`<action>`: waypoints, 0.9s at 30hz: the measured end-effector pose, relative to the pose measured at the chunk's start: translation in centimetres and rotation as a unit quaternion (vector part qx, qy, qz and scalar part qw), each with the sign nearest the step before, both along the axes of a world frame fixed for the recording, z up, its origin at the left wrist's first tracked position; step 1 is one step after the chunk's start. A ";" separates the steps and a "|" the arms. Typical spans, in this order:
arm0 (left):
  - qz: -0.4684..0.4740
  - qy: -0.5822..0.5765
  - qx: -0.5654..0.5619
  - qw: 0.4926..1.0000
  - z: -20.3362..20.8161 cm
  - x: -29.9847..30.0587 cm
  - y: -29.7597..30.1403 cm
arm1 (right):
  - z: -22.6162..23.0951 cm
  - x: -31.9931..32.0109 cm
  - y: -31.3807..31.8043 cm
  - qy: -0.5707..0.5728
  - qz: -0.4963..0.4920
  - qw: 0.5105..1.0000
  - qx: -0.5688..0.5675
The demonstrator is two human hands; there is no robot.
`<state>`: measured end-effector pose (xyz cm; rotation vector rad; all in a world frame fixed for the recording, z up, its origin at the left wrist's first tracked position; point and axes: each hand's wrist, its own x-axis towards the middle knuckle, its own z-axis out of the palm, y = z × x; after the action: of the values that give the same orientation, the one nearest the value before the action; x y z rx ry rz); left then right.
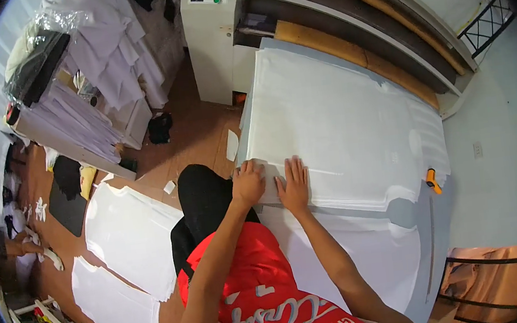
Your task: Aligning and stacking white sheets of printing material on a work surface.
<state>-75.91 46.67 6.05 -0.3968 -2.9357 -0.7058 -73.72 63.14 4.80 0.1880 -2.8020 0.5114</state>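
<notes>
While the L hand (pixel 249 185) sits at the near L corner of a big pile of white sheets (pixel 343 120), the R hand (pixel 293 184) lies flat just beside it, on top of the same pile. R fingers are out straight w/ small gaps & hold nothing; the thumb sticks out to the L. L fingers are close tog. & a bit bent by the edge; can't tell if they pinch any sheets. The pile runs fwd & to the R of the fingers, on a blue-grey table (pixel 441 217). A 2nd white pile (pixel 377 253) is closer to the body than the fingers, nr the R forearm. Well to the R of the fingers is an orange & black tool (pixel 433 181), by the pile's corner. Past the fingertips, at the table's far end, is a big pale machine (pixel 215 58) w/ a long tan roll (pixel 321 42). A black-clad knee (pixel 204 190) is just L of the L fingers; farther L, white cut pieces (pixel 128 224) lie on the brown floor (pixel 161 150).
</notes>
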 end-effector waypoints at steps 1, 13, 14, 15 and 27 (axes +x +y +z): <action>0.005 -0.001 0.004 1.000 0.1 -0.1 0.1 | -0.3 0.0 0.3 -0.018 0.012 1.000 0.010; 0.044 -0.010 0.181 0.982 0.3 -0.4 -0.5 | -1.1 0.1 0.7 -0.030 0.015 0.999 0.025; 0.039 -0.013 0.181 0.983 0.4 -0.6 -0.5 | -1.4 0.0 0.9 -0.043 0.019 0.998 0.031; 0.037 -0.017 0.179 0.983 0.3 -0.5 -0.7 | -1.3 0.0 0.6 -0.045 0.027 0.998 0.031; 0.057 -0.035 0.152 0.986 0.1 0.2 -0.1 | -1.9 0.1 1.1 0.001 0.010 0.999 0.031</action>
<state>-75.72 46.56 6.19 -0.1785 -2.8190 -1.1480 -73.65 64.24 2.90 0.2301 -2.8186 0.4301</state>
